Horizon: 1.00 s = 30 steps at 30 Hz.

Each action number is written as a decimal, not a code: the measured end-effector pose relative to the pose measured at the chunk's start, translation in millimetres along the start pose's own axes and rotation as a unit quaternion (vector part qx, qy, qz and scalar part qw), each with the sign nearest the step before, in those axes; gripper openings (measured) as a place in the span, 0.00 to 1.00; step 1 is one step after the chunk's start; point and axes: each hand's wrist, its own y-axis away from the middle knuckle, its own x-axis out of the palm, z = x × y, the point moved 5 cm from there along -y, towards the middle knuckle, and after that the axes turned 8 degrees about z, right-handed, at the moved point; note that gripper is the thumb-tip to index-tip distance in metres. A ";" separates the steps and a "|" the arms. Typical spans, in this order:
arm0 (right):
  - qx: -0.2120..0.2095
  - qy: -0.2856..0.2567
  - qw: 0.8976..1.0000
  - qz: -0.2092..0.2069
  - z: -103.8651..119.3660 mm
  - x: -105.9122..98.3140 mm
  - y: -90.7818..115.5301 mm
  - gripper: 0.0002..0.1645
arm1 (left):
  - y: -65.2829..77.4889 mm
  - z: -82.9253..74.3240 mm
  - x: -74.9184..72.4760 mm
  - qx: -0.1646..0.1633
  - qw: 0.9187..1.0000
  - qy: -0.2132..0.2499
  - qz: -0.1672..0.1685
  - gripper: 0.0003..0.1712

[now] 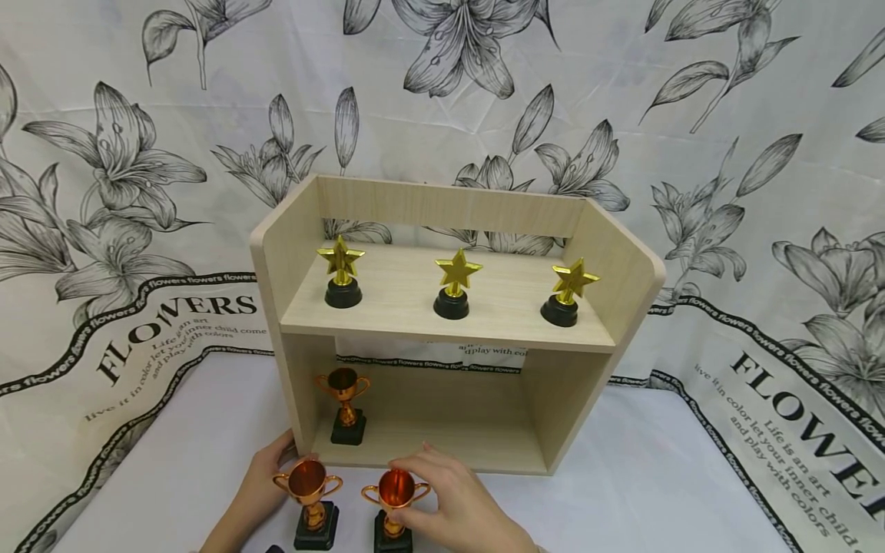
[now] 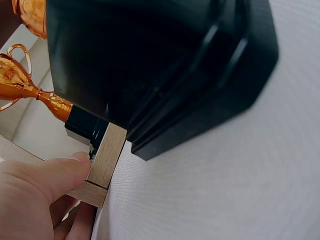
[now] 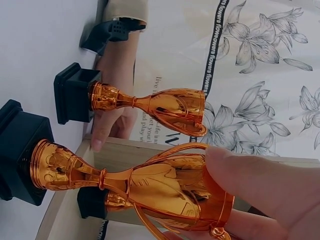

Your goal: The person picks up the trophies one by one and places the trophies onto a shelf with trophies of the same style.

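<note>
My right hand (image 1: 459, 499) pinches a copper-coloured trophy cup (image 1: 396, 485) near its rim, at the front of the shelf. Two handles and a square black base show on this cup; in the right wrist view the thumb lies over the rim. My left hand (image 1: 266, 468) grips the lower left corner of the pale wooden shelf (image 1: 449, 336), thumb on the inner side, fingers mostly hidden behind the panel. Between the hands stands a second copper trophy cup (image 1: 307, 480), upright on the white tablecloth. A third trophy cup (image 1: 346, 392) stands on the lower shelf, at its left.
On the upper shelf stand three gold star trophies, at left (image 1: 341, 261), middle (image 1: 457, 273) and right (image 1: 573, 283). A flower-printed cloth (image 1: 733, 253) hangs behind. Side panels (image 1: 581, 384) bound the lower compartment, and only its left part holds a cup.
</note>
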 end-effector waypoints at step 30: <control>0.006 -0.020 1.000 -0.021 1.4 -5.1 2.3 0.26 | 2.1 -1.6 -0.3 0.014 1.000 -0.006 -0.003 0.38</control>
